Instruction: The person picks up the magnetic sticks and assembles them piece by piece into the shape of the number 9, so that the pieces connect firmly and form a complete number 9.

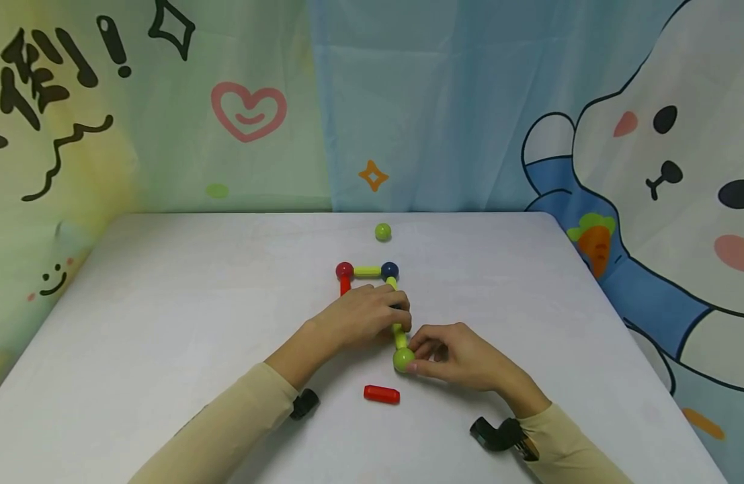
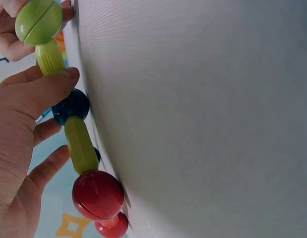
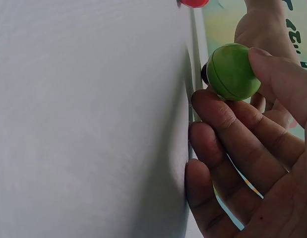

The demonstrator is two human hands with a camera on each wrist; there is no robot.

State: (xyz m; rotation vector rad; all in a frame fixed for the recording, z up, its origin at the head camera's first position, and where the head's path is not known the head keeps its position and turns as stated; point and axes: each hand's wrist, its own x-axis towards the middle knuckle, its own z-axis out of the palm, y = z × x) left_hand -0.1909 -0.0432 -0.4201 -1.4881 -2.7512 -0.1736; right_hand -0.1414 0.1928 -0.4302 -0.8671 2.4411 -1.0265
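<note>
A frame of toy balls and rods lies on the table, partly hidden by my left hand [image 1: 362, 314]. In the left wrist view, that hand's thumb and fingers grip a yellow-green rod [image 2: 50, 58] beside a dark blue ball [image 2: 72, 106]. The rod meets a light green ball [image 1: 403, 360] at the frame's near end. My right hand [image 1: 462, 356] pinches this ball between thumb and fingers. Farther along are another yellow-green rod [image 2: 81, 145] and a red ball [image 2: 97, 195]. At the far side, a short rod [image 1: 367, 271] joins a red ball [image 1: 344, 270] and a navy ball [image 1: 390, 270].
A loose red rod [image 1: 382, 394] lies in front of the hands. Near the back edge of the white table [image 1: 184, 289] sits a separate green ball [image 1: 382, 232]. A printed curtain [image 1: 420, 101] hangs behind the table.
</note>
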